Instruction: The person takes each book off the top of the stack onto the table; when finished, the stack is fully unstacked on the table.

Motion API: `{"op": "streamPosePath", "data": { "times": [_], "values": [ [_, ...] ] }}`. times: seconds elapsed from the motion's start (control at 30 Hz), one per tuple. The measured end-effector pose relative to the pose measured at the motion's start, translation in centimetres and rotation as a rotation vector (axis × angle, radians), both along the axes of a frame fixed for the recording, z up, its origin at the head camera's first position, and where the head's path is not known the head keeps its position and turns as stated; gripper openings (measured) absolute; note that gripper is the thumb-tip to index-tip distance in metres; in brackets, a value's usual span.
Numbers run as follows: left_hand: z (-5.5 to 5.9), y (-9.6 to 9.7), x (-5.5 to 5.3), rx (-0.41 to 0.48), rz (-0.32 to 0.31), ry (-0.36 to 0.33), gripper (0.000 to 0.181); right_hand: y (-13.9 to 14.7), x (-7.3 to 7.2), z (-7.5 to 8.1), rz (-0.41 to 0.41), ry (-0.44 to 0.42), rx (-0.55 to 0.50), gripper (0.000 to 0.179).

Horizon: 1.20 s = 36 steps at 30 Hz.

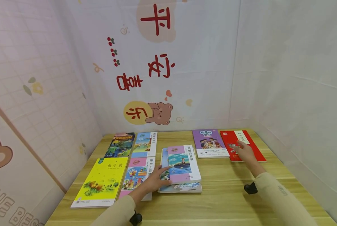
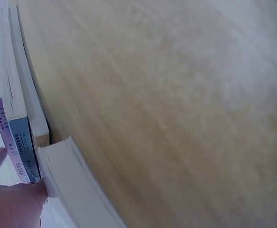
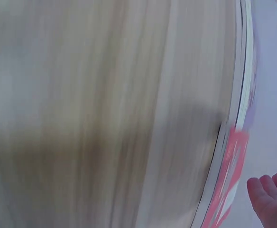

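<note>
Fingers spread, my left hand [image 1: 154, 180] touches the left edge of a small stack of books in the middle of the table. On top lies a pink and white book [image 1: 182, 160] with a sea picture; a blue book [image 1: 195, 187] sticks out beneath it. The left wrist view shows the stack's purple spine [image 2: 10, 140] and blue spine [image 2: 23, 147] beside the left hand [image 2: 13, 204]. Over the red book [image 1: 255, 152] at the right hovers my right hand [image 1: 245, 153], its fingers loosely extended and holding nothing. The right wrist view has those fingertips [image 3: 255, 186] above the red cover.
A purple book [image 1: 209, 141] lies left of the red one. At the left are a yellow book [image 1: 100, 179], a pink book [image 1: 134, 175], a blue book [image 1: 144, 144] and a dark green book [image 1: 119, 146]. White printed cloth [image 1: 202, 78] walls the table's back and sides.
</note>
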State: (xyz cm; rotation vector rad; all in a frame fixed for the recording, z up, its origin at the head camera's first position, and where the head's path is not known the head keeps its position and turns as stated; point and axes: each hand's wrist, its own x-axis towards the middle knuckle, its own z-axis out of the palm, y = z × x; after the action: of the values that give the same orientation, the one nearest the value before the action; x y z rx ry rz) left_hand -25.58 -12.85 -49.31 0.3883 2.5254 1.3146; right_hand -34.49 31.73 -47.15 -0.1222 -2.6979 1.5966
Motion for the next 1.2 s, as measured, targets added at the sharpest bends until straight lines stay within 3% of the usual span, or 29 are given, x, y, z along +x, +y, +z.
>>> {"op": "streamPosePath", "data": {
  "times": [0.2, 0.43, 0.8, 1.03, 1.2],
  "values": [
    [0.3, -0.6, -0.4, -0.055, 0.003, 0.097, 0.074, -4.4, 0.9, 0.3, 0.034, -0.044, -0.124, 0.063],
    [0.8, -2.3, -0.6, -0.147, -0.023, 0.177, 0.077, -8.9, 2.4, -0.6, 0.072, -0.087, -0.288, 0.057],
    [0.3, -3.8, -0.3, -0.239, -0.106, 0.143, 0.082, -14.4, 6.2, -2.1, 0.073, -0.109, -0.236, 0.051],
    [-0.1, -4.0, -0.4, -0.238, -0.125, 0.137, 0.081, -15.6, 7.1, -2.9, 0.058, -0.13, -0.257, 0.056],
    [-0.2, -4.1, -0.4, -0.227, -0.142, 0.145, 0.082, -16.3, 7.5, -3.2, 0.056, -0.155, -0.212, 0.063]
  ]
}}
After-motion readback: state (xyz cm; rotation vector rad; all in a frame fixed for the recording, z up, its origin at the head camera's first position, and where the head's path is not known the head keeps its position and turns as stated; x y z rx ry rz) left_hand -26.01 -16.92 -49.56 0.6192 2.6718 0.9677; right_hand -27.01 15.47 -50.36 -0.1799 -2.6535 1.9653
